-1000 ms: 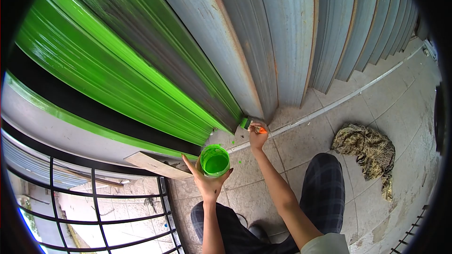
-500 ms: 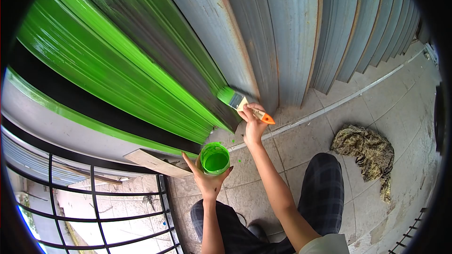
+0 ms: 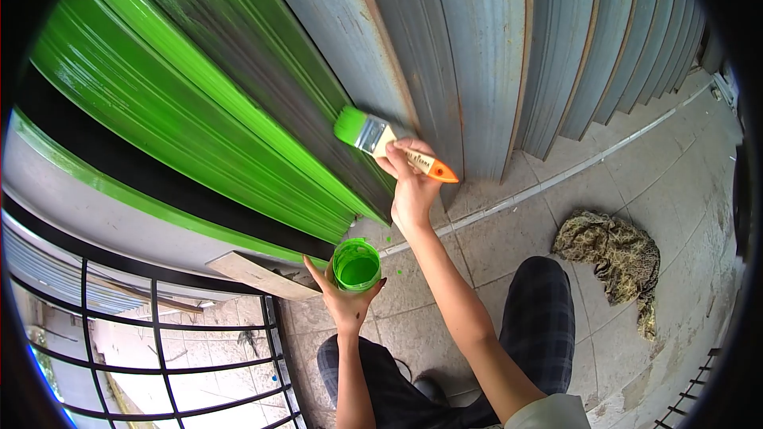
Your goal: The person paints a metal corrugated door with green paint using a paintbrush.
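My right hand [image 3: 412, 184] is closed around the pale wooden handle of a paintbrush [image 3: 389, 140] with an orange tip. Green paint coats its bristles, which touch a folded metal panel [image 3: 318, 75] on its wet green part. In my left hand [image 3: 345, 302] is a small cup of green paint [image 3: 357, 264], gripped from below and the sides with the index finger stretched out. The cup stays a little below the lower edge of the panel. Left of the brush the folds are mostly green, with a greyish streak between; to the right they are bare grey metal with rusty edges.
A crumpled, dirty cloth [image 3: 610, 258] lies on the tiled floor [image 3: 429, 286] at the right. Beside the cup is a wooden board [image 3: 262, 274]. A black metal grille [image 3: 159, 334] stands at lower left. Green drips spot the floor near the cup.
My right hand has moved the paintbrush up and to the left along the green fold. The left hand with the cup has barely shifted.
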Demonstrator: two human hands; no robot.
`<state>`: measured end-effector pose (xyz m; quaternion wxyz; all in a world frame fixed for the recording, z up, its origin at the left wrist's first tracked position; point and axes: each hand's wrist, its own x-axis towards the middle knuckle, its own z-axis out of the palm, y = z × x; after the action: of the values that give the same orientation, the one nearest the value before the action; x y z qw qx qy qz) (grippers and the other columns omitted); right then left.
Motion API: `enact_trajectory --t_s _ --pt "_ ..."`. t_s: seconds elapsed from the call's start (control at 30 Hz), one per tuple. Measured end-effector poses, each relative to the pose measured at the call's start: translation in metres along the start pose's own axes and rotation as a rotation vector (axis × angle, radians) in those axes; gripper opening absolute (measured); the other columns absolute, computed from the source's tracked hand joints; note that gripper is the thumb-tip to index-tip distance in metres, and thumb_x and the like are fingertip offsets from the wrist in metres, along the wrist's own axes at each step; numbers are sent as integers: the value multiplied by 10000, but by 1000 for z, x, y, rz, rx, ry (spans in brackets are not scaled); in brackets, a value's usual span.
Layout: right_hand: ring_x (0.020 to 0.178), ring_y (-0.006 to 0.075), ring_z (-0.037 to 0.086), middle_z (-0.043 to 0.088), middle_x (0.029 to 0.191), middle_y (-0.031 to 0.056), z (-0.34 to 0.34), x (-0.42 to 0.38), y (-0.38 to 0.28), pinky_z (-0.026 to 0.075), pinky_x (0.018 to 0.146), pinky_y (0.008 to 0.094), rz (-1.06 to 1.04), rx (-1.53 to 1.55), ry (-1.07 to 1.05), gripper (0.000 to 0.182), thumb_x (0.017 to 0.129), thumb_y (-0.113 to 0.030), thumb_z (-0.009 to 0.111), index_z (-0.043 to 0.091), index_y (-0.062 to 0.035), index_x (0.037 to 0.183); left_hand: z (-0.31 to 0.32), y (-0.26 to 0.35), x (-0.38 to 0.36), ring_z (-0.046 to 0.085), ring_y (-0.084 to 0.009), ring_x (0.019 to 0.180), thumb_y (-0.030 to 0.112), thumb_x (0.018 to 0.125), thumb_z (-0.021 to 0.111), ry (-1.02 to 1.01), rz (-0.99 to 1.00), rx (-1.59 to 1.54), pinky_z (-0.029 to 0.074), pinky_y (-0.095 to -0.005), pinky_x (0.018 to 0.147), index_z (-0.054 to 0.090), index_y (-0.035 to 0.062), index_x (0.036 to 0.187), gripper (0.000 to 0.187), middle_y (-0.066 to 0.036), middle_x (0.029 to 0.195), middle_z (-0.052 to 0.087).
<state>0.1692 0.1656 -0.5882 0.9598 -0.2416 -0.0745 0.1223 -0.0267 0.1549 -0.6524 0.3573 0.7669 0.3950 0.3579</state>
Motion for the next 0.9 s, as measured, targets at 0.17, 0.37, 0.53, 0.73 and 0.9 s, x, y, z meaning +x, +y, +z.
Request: enact_trajectory --t_s 0.17,0.37,0.53,0.73,0.9 --pt "819 170 627 606 905 73 6 8 6 578 734 354 31 64 -32 180 791 -7 683 566 -24 925 -5 5 1 524 -323 1100 146 503 907 19 23 -20 427 -418 967 -90 69 1450 1377 -303 1258 432" --pt "819 170 620 598 939 79 -168 -23 97 578 714 330 219 -380 233 155 799 27 654 571 -14 924 -13 2 -2 538 -311 1083 142 502 904 40 77 43 434 -410 957 -91 55 1447 1375 -260 1248 471" --pt "841 183 627 613 946 93 -184 -34 60 571 744 331 310 -539 156 191 807 24 647 581 -19 981 -15 -7 8 567 -311 1046 140 494 903 51 65 31 442 -403 945 -96 44 1442 1380 -224 1174 539" --pt "934 194 627 617 1047 124 -64 -15 -57 560 803 320 460 -488 -396 337 820 -32 677 546 17 1127 -7 -10 20 593 -353 1038 151 512 883 19 85 50 488 -398 881 -118 34 1432 1364 -191 1209 561" --pt "789 126 667 703 904 82 -34 -25 -111 524 701 232 148 -972 -991 179 793 -38 693 681 -2 968 1 -5 21 577 -359 1053 168 521 878 -65 86 89 493 -405 871 -109 43 1436 1351 -158 1231 552"
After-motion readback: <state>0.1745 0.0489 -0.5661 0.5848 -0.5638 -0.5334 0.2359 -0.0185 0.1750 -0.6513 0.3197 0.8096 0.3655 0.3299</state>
